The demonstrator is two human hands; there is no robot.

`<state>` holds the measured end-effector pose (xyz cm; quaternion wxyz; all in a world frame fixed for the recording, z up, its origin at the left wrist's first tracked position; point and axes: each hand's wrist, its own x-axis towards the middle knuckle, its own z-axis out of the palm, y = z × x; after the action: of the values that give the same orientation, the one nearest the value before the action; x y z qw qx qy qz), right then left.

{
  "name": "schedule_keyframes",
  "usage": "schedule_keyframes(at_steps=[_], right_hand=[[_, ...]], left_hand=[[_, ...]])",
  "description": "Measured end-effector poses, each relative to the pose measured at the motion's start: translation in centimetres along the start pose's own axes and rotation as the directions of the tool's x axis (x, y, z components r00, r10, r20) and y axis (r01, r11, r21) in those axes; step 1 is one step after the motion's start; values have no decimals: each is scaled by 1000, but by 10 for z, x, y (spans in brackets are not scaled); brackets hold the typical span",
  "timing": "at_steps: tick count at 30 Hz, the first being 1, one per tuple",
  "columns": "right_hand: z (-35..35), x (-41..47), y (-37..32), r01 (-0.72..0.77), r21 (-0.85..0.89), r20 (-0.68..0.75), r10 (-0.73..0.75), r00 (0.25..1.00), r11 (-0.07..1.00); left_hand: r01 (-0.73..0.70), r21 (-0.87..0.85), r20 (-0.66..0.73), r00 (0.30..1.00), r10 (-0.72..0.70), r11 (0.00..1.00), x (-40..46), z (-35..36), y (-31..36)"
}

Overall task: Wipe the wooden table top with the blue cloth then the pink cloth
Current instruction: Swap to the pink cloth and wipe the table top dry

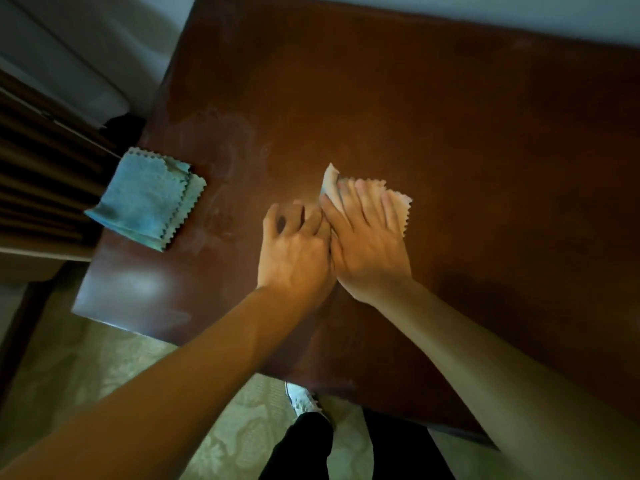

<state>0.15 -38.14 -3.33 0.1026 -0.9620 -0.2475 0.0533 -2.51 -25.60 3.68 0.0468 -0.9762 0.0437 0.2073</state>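
The wooden table top (pixel 433 116) fills most of the view. A folded blue cloth (pixel 145 199) with zigzag edges lies at the table's left edge, partly hanging over it. Near the middle lies the pink cloth (pixel 401 202), mostly covered by my right hand (pixel 367 237), which presses flat on it with straight, spread fingers. One corner of the cloth sticks up by my index finger. My left hand (pixel 294 251) sits right beside the right hand, touching it, its fingers loosely curled on the bare wood and holding nothing.
Faint wipe smears show on the wood left of centre. A dark slatted piece of furniture (pixel 45 174) stands against the table's left side. Pale patterned floor (pixel 114 368), my dark trouser legs and a white shoe (pixel 301 398) lie below the table's near edge.
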Motion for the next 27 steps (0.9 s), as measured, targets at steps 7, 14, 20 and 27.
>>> schedule_keyframes(at_steps=[7,14,20,27], right_hand=[[-1,-127,8,-118,-113,11,120,993,986],[11,-143,-31,-176,-218,84,198,977,960],[31,-94,-113,-33,-170,127,55,990,985],[55,-16,-232,158,-48,111,-152,982,986]], left_hand=[[-275,-74,-1,961,275,959,-75,24,56],[-336,-41,-53,941,333,941,-96,35,37],[-187,-16,-58,981,186,982,-119,51,-51],[101,-35,-111,988,-104,994,-145,70,-167]])
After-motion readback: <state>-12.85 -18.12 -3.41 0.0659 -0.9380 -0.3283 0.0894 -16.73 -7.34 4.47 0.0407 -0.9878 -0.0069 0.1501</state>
